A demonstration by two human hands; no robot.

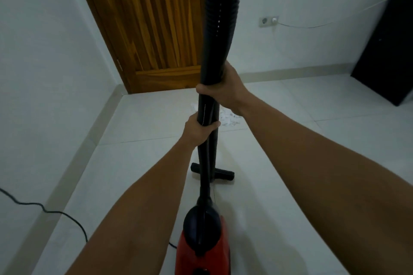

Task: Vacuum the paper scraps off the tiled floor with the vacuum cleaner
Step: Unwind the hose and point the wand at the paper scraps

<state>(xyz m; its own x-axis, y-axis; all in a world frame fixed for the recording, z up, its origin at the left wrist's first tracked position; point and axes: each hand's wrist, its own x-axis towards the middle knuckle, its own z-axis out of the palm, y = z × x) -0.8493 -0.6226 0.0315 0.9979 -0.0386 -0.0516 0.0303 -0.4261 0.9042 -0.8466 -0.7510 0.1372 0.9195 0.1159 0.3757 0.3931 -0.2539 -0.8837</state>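
A red and black vacuum cleaner body (pixel 202 245) sits on the tiled floor (pixel 290 163) near the bottom centre. Its black ribbed hose (pixel 220 18) rises straight up in front of me. My right hand (pixel 225 89) grips the hose's lower cuff. My left hand (pixel 199 128) grips the black tube just below it. The flat black floor nozzle (pixel 224 173) rests on the tiles beneath the tube. A small pile of white paper scraps (pixel 230 118) lies farther off, partly hidden behind the tube and my right wrist.
A wooden door (pixel 152 29) stands ahead in the corner. A black power cord (pixel 55 212) trails along the left wall. A wall socket (pixel 268 20) holds a white cable on the right wall. A black panel (pixel 388 51) leans against that wall.
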